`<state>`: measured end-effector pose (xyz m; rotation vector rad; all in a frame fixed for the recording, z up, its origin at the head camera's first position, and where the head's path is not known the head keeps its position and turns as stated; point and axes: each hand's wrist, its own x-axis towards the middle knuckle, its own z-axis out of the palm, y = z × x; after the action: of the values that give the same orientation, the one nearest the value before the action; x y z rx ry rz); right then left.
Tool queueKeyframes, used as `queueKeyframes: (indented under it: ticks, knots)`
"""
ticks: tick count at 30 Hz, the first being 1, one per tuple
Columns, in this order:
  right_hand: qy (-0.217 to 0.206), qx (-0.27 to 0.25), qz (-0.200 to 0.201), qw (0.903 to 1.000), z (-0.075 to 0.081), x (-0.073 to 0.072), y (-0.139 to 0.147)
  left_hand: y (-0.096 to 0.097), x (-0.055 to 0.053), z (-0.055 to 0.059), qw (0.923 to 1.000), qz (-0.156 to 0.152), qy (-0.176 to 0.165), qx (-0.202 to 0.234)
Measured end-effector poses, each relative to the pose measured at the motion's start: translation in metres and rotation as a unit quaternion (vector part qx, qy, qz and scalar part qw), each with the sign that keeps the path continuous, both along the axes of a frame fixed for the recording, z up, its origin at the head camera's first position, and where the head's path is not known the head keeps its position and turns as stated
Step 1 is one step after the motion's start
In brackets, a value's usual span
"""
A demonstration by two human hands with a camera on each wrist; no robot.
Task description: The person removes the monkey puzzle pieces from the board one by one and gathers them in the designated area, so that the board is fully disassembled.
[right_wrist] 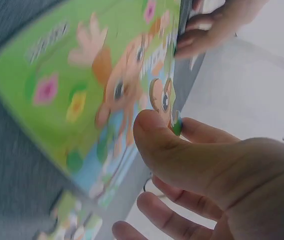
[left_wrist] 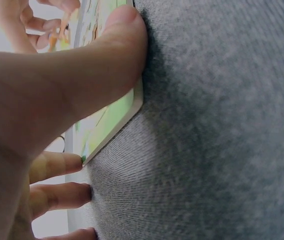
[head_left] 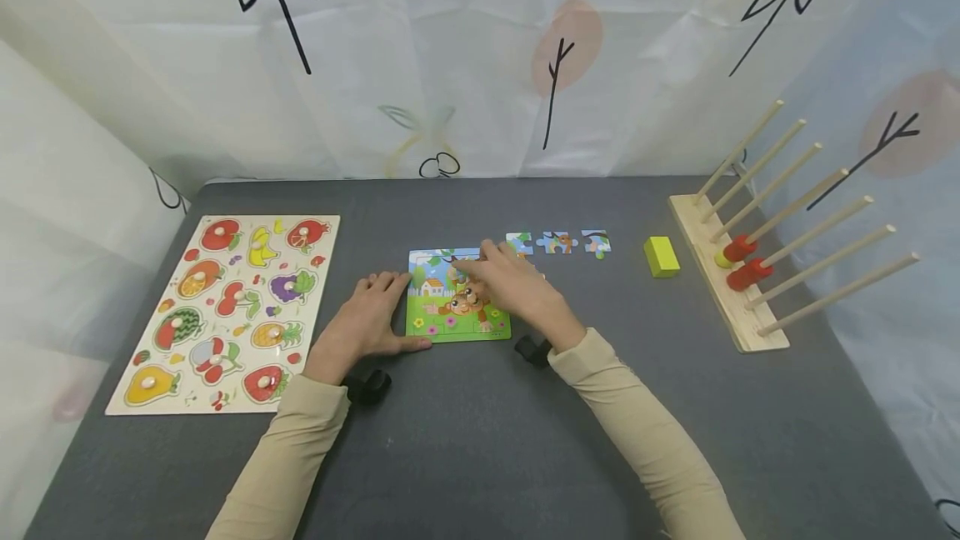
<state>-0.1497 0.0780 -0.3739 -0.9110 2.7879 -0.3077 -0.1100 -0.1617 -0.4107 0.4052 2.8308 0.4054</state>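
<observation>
A small jigsaw puzzle board (head_left: 457, 328) with a monkey, a house and flowers lies at the table's middle. My left hand (head_left: 367, 317) rests at its near left corner, thumb (left_wrist: 127, 40) on the near edge and fingertips along the left side, fingers fairly straight. Over the board's upper right part, my right hand (head_left: 517, 286) pinches a jigsaw piece (right_wrist: 162, 100) between thumb and index finger. The piece bears a printed eye and stands tilted above the picture. My right hand covers part of the board in the head view.
Loose jigsaw pieces (head_left: 557, 242) lie in a row behind the board. A fruit peg puzzle (head_left: 247, 332) lies on the left. On the right are a yellow block (head_left: 662, 257) and a wooden peg rack (head_left: 731, 282) with red and yellow beads on slanting rods.
</observation>
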Motion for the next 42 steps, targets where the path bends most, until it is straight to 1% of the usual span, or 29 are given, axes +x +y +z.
queueKeyframes:
  ticks: [4,11,18,23,27,34,42]
  knots:
    - [0.005,0.006,-0.005,1.0000,0.003,-0.004,0.015,-0.001,0.000,-0.001,1.0000,-0.002,0.002,0.001]
    - [-0.007,0.012,-0.027,0.9995,0.005,-0.010,0.049,-0.002,0.001,-0.002,1.0000,-0.004,0.007,0.002]
    - [-0.026,0.015,-0.066,0.9974,0.000,-0.016,0.083,-0.002,0.000,-0.003,1.0000,-0.002,0.006,-0.001]
    - [-0.038,0.035,-0.089,0.9947,-0.005,-0.019,0.102,-0.002,0.000,-0.003,1.0000,0.000,0.004,-0.003]
    - [-0.049,0.032,-0.095,0.9938,-0.008,-0.019,0.110,-0.002,0.000,-0.003,1.0000,0.000,0.004,-0.002]
    - [-0.048,0.036,-0.094,0.9938,-0.012,-0.019,0.115,-0.002,0.000,-0.002,1.0000,-0.003,0.004,0.001]
    - [-0.047,0.040,-0.093,0.9937,-0.013,-0.020,0.116,-0.001,0.000,-0.001,1.0000,-0.005,0.007,-0.001]
